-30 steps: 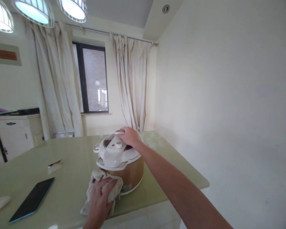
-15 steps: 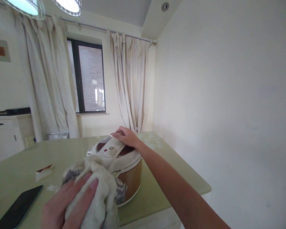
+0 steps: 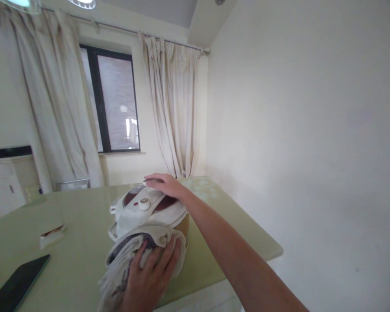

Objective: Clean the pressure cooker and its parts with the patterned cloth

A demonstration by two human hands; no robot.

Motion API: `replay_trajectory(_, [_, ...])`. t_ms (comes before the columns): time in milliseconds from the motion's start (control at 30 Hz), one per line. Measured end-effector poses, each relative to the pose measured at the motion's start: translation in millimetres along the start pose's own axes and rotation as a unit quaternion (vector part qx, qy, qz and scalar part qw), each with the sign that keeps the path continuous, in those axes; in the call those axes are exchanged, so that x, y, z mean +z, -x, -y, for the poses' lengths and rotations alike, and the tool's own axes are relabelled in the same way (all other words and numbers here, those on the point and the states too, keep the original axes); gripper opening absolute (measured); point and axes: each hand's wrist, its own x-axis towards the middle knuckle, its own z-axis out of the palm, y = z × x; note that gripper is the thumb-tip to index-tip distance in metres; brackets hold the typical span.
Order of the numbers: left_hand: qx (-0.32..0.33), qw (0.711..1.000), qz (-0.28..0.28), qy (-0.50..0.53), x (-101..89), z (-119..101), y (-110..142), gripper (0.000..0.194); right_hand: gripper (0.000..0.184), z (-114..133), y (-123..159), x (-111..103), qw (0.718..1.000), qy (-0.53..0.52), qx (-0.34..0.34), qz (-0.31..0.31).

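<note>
The left hand point(image 3: 151, 273) has moved farther out, fingers splayed, pressing cloth point(image 3: 120, 268) to cooker point(image 3: 130, 216); right hand point(image 3: 166, 185) stays atop, grip unclear.

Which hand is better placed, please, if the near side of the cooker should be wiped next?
Probably the left hand: it has the cloth under it, over the near side of the cooker. The right hand rests on top, without cloth, so it seems better for steadying.
</note>
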Motion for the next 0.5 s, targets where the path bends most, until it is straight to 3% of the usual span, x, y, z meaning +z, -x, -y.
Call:
replay_trajectory(233, [0.103,0.992,-0.067,0.03,21.3,31.6,18.9,0.044,0.034,-0.6,0.1,-1.3,1.0,0.016,0.013,-0.01])
replay_trajectory(500, [0.037,0.998,-0.04,0.04,30.2,55.5,48.0,0.062,0.035,2.6,-4.1,11.3,0.993,0.095,0.056,-0.047])
